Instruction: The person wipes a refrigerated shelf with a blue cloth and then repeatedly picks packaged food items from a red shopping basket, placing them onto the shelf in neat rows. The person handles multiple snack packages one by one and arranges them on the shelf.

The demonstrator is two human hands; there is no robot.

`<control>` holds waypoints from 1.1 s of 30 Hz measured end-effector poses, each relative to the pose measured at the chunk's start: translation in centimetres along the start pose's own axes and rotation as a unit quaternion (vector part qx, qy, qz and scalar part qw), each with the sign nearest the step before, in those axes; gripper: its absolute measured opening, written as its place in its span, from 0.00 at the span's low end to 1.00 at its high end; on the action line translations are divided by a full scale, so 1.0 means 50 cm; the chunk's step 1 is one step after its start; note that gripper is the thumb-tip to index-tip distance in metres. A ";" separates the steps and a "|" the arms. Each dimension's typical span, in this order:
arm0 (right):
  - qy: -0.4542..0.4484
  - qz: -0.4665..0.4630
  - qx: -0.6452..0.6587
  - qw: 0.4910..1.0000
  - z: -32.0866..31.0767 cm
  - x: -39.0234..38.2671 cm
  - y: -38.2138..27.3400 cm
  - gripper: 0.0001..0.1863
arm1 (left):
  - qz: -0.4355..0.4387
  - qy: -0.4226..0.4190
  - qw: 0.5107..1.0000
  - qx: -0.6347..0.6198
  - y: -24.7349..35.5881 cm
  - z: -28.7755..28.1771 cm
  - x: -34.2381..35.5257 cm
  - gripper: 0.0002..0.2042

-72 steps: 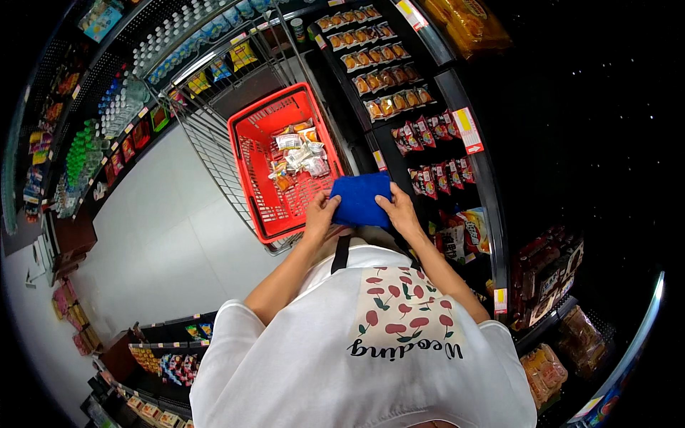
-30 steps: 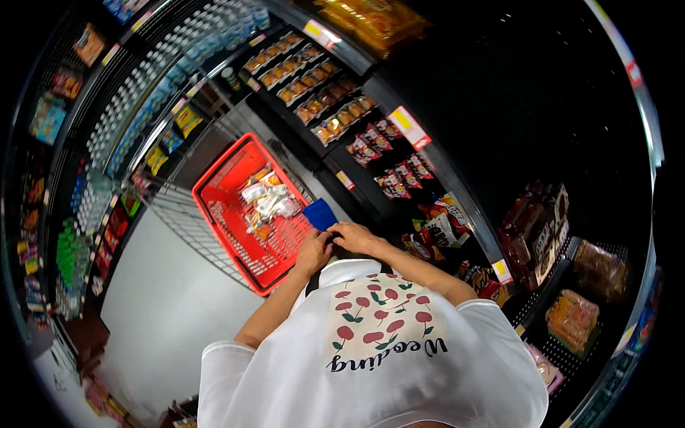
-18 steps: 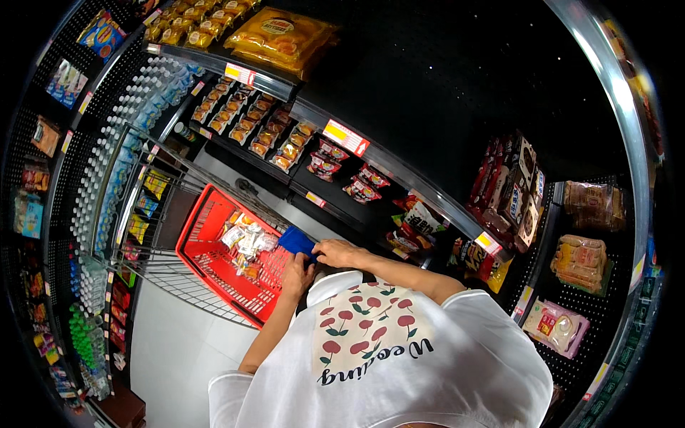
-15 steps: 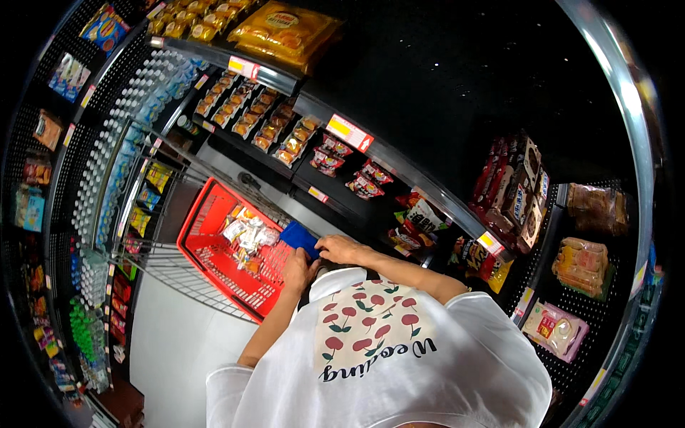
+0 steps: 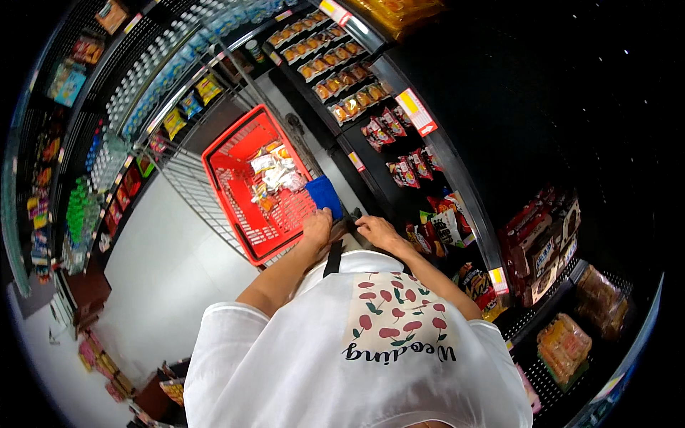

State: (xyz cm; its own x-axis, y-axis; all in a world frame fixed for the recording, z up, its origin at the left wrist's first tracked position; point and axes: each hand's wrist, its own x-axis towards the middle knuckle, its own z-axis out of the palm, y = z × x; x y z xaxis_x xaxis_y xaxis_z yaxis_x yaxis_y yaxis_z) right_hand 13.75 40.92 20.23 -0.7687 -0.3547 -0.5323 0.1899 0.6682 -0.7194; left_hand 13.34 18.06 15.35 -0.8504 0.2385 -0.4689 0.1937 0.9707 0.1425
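Observation:
My left hand (image 5: 317,227) is closed at the lower end of a folded blue cloth (image 5: 322,194), which overlaps the basket's right side. My right hand (image 5: 372,230) is a little to the right, apart from the cloth, its fingers curled by a small dark part at the trolley's near end; what they hold is hard to make out. Just ahead of my hands, a red plastic basket (image 5: 219,160) sits in a metal trolley (image 5: 178,185), with several small white and orange packets (image 5: 277,171) inside.
A dark shelf (image 5: 392,75) with rows of packaged cakes (image 5: 325,64) and snack bags (image 5: 446,225) runs along my right. Bottled drinks (image 5: 153,71) line curved shelves at the left and back. Pale floor (image 5: 160,285) lies left of the trolley; more packs (image 5: 564,346) are at lower right.
The view swung toward the right shelf and has come back. My hands, earlier both at the blue cloth, have parted: the right moved right, off the cloth, while the left stays at it.

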 end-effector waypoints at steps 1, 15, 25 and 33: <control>-0.004 0.001 -0.001 1.000 0.001 -0.007 0.011 0.17 | -0.001 0.006 1.000 -0.001 0.004 -0.001 -0.001 0.06; -0.074 -0.060 -0.011 0.995 0.068 -0.032 0.049 0.16 | -0.016 -0.011 0.999 -0.034 0.007 -0.025 0.008 0.07; 0.083 -0.026 -0.006 0.996 0.039 0.102 -0.021 0.24 | 0.017 0.050 0.998 -0.036 0.009 -0.019 -0.009 0.06; 0.130 0.012 -0.142 0.981 0.097 0.244 -0.152 0.47 | 0.025 0.113 0.988 -0.101 0.010 0.049 -0.036 0.05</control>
State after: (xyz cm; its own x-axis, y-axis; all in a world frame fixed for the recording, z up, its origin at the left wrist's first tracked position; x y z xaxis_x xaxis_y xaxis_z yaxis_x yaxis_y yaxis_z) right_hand 5.89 28.35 17.06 -0.9031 -0.1813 -0.3893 0.0612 0.8429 -0.5346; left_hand 16.18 18.19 14.14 -0.9343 0.2510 -0.2532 0.1560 0.9264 0.3427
